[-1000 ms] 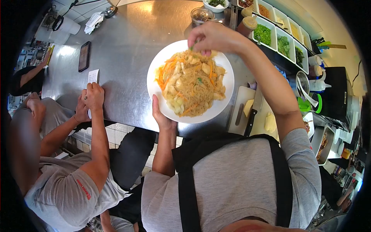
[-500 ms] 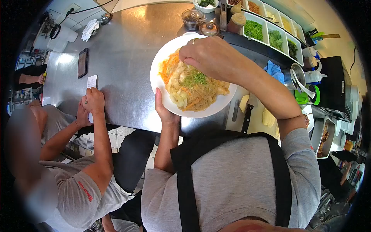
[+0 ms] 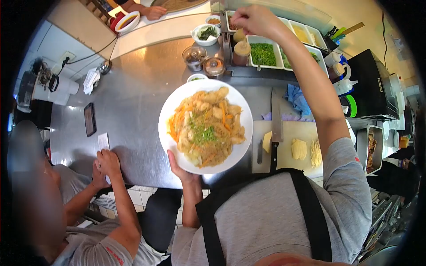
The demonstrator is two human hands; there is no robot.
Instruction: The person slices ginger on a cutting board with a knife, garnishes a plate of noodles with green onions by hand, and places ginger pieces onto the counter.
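Note:
A white plate [image 3: 166, 153] carries noodles [image 3: 208, 128] with carrot strips, pale chunks and a small heap of chopped green herbs. My left hand [image 3: 182, 170] grips the plate's near left edge, thumb on the rim. My right hand [image 3: 253, 20] is over the back row of topping trays, at the tray of reddish-brown bits [image 3: 230, 22], its fingers bent together; whatever they hold is too small to make out. Just in front of that hand stand squeeze bottles [image 3: 242, 52] and a tray of chopped greens [image 3: 262, 54].
Right of the plate, a knife [image 3: 275, 133] lies on a cutting board [image 3: 288, 164]. Lidded jars [image 3: 214, 66] and a bowl of greens [image 3: 206, 34] stand behind it. A co-worker's hands [image 3: 106, 166] rest by a paper slip [image 3: 103, 142] and a phone [image 3: 90, 119]. Another person's hand [image 3: 154, 12] is at the back.
My right hand has left the noodles and moved back to the topping trays. Green herbs now lie on the noodles. The view has shifted, showing more of the far counter.

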